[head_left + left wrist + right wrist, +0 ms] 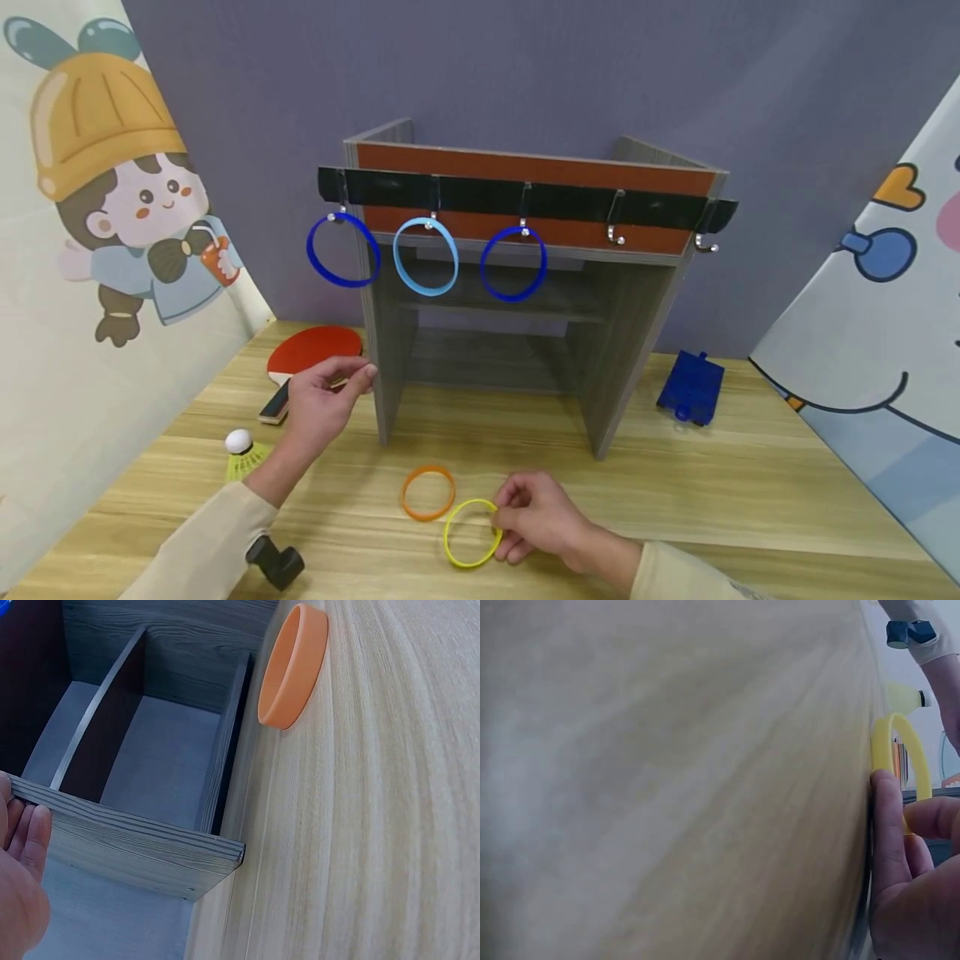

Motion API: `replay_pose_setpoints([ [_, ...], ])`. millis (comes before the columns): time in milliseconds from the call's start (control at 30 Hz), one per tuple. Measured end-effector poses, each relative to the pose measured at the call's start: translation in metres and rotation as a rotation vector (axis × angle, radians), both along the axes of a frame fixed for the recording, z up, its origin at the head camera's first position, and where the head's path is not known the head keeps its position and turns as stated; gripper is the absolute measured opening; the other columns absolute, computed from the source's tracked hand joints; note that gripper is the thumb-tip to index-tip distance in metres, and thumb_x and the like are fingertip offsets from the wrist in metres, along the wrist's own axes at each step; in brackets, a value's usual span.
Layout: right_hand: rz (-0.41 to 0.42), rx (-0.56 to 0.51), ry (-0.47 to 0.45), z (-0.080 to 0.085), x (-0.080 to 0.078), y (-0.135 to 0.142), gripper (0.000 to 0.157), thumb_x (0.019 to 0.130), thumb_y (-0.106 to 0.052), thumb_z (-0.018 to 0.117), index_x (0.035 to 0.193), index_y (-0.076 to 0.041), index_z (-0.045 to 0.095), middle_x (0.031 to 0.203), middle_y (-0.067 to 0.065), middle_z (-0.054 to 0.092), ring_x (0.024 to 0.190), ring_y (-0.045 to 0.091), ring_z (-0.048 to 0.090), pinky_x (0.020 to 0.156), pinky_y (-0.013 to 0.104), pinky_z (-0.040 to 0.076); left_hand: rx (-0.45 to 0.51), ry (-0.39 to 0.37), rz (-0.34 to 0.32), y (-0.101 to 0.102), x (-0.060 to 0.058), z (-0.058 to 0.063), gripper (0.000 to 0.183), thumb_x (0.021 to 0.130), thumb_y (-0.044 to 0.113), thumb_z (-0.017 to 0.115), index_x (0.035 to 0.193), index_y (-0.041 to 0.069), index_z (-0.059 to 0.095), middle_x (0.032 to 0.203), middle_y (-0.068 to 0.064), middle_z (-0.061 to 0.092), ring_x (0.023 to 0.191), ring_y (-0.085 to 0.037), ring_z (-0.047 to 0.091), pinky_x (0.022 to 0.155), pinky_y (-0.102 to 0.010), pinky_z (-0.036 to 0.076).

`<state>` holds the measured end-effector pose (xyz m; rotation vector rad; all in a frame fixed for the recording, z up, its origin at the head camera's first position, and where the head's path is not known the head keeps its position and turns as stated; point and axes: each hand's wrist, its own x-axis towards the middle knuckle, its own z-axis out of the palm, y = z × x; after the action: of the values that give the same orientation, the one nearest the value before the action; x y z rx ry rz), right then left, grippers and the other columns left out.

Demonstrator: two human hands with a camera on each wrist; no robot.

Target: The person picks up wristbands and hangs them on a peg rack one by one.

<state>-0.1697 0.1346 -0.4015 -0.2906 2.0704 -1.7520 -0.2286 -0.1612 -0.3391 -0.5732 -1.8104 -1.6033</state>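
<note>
Low at the front of the table, my right hand [542, 518] pinches a yellow wristband [447, 543] at its right side. An orange wristband [406, 506] lies on the table just left of it. My left hand [321, 404] is raised beside the left panel of a grey shelf unit [381, 375], its fingers loosely bent. In the left wrist view its fingertips [37, 825] appear at the panel's edge; contact is unclear. From the hook rail [480, 194] hang a dark blue wristband [311, 257], a light blue wristband [399, 268] and another dark blue wristband [486, 275].
Two bare hooks [615, 236] are on the rail's right. A red table tennis paddle [315, 350] and a yellow shuttlecock [240, 443] lie at left, near the left arm. A blue dustpan-like piece [692, 387] lies right of the shelf. A purple-grey wall [525, 75] stands behind.
</note>
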Motion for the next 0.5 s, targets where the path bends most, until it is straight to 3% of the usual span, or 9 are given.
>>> replay_pose_setpoints([
  [233,0.008,-0.015,-0.008,-0.001,0.002,0.011,0.014,0.080,0.002,0.064,0.089,0.004,0.054,0.077,0.016,0.056,0.055,0.027,0.065,0.048,0.030,0.056,0.053,-0.005,0.017,-0.005,-0.013,-0.015,0.009,0.079,-0.014,0.069,0.086,-0.009,0.069,0.078,-0.021,0.066,0.062,-0.017,0.066,0.062,-0.025,0.057],
  [500,0.011,-0.046,-0.024,0.001,0.003,0.024,0.015,0.080,0.001,0.064,0.089,0.005,0.052,0.083,0.017,0.055,0.061,0.030,0.066,0.052,0.032,0.057,0.060,-0.010,0.015,-0.001,-0.007,-0.008,0.007,0.079,-0.016,0.068,0.085,-0.014,0.066,0.077,-0.022,0.066,0.063,-0.010,0.065,0.061,-0.023,0.056],
])
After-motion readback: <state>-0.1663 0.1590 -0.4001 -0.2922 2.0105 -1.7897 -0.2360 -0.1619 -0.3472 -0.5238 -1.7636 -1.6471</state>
